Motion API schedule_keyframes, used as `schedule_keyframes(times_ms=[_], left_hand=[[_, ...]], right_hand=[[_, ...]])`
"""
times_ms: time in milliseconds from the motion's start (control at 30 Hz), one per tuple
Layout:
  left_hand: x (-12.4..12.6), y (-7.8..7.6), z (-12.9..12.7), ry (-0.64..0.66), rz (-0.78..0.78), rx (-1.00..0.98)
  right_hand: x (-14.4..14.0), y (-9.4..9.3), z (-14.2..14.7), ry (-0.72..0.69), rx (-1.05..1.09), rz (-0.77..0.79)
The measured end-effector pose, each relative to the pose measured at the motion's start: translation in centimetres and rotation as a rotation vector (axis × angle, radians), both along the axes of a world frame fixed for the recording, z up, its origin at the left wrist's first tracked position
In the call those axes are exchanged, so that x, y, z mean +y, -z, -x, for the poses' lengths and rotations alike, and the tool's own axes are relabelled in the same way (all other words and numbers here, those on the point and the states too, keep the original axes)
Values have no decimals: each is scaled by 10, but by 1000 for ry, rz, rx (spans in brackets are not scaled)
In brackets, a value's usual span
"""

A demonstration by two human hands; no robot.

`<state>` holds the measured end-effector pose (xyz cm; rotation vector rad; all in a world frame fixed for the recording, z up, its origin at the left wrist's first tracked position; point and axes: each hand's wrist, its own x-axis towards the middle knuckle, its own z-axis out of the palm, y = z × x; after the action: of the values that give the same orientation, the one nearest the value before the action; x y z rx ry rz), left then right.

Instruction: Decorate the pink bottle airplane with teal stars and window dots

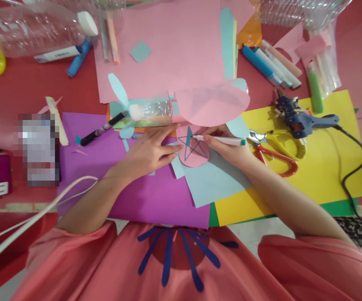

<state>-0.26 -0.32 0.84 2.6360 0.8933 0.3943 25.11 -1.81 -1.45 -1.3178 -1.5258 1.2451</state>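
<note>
My right hand [228,148] grips a white marker pen [225,140] with a teal end, its tip on a round pink paper disc [198,159]. A star is outlined on the disc in dark teal, and its top point is filled in. My left hand [151,149] lies with fingers spread, the fingertips at the disc's left edge. Light blue paper [218,184] lies under the disc. Just beyond sits a small clear plastic bottle [160,108] with pale blue paper shapes at its neck and a large pink paper oval [212,102] at its other end.
Red and yellow scissors [276,154] and a blue glue gun [303,119] with a black cord lie on yellow paper at right. A black pen [102,128] rests on purple paper [168,200]. Markers [261,65], large plastic bottles [33,29] and a phone [41,150] lie around.
</note>
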Motion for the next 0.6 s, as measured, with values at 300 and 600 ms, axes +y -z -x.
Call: schedule_keyframes(times_ms=[300, 600], left_hand=[[1, 2, 1, 1, -25, 0], [0, 1, 1, -4, 2, -29]], right_hand=[[-1, -10, 5, -91, 66, -7], [3, -16, 4, -157, 22, -7]])
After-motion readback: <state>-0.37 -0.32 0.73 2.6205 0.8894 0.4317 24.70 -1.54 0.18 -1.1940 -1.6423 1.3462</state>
